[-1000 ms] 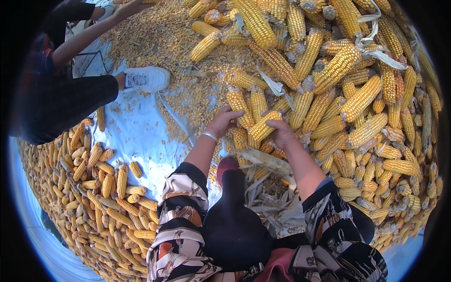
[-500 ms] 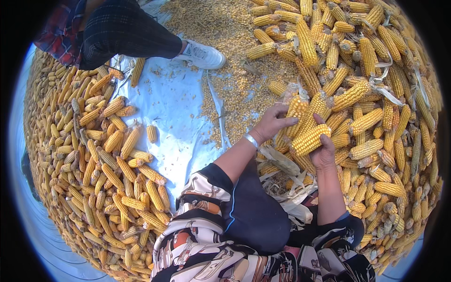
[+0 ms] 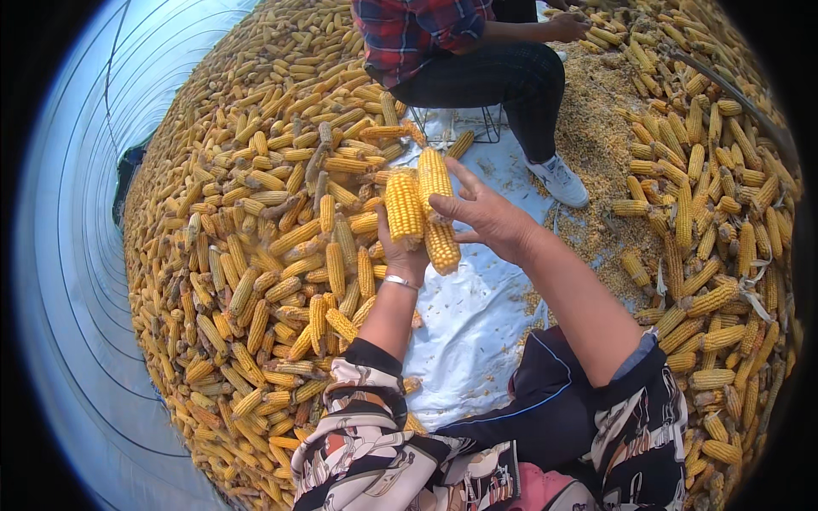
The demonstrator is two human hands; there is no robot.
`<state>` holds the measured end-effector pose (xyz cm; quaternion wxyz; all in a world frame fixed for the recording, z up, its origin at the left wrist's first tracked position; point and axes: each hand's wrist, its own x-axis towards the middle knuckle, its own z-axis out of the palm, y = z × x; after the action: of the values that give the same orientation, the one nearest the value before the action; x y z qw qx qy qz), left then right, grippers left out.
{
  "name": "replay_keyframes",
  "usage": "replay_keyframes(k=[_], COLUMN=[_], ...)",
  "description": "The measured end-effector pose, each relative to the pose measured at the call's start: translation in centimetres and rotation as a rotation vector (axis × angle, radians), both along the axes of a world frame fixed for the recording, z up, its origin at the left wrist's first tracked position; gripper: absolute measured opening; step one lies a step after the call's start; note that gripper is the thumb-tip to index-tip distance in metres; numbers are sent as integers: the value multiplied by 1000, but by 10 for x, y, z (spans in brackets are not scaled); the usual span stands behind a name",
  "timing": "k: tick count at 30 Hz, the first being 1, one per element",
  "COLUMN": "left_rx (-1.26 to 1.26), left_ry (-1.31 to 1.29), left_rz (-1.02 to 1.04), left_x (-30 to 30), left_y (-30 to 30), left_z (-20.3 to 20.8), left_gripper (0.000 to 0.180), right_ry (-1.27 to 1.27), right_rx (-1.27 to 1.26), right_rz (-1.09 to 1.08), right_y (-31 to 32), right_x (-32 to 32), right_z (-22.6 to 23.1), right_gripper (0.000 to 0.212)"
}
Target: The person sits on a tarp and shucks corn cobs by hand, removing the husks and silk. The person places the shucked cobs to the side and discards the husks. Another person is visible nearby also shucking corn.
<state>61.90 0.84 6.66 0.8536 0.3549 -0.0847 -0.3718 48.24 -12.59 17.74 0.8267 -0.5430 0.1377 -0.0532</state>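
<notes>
Three yellow ears of corn are gathered between my hands in front of me. My left hand [image 3: 400, 254] is closed from below and behind around a stubby ear of corn [image 3: 403, 206]; most of its fingers are hidden. Beside it stands a longer ear of corn [image 3: 434, 177], tilted upward, with the thumb of my right hand [image 3: 498, 220] lying across its lower part. Below that thumb a third ear of corn [image 3: 442, 247] points down, close to my right fingers. Which hand bears the third ear's weight, I cannot tell.
A large heap of corn ears [image 3: 256, 213] fills the left side, another pile [image 3: 707, 221] the right. Between them lies a pale plastic sheet [image 3: 469, 315] with loose kernels [image 3: 596, 102]. A co-worker in a plaid shirt [image 3: 417, 34] sits ahead, one white shoe [image 3: 560, 180] on the sheet.
My view and both hands have swung left, from the right pile to the left heap's edge, carrying the ears of corn. The co-worker now shows more fully ahead.
</notes>
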Motion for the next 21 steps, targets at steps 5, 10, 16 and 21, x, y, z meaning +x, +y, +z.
replay_keyframes(k=[5,10,16,21], left_rx=[-135,685,918,773], left_ry=[54,-62,-425,-1242], left_rz=[490,262,-766,-984], left_x=[171,79,-151,-274], left_y=[99,95,-21,-152], left_z=[85,-56,-223,-259], left_gripper=[91,37,25,42], right_ry=[-145,594,1131,1214], right_rx=[-286,-298,-844,-1012], right_rz=[139,-447,-275,-277], right_y=[-17,-81,4,88], right_x=[-5,-213,-394,-397], right_z=[1,-168,-293,-325], right_gripper=[72,57,60,42])
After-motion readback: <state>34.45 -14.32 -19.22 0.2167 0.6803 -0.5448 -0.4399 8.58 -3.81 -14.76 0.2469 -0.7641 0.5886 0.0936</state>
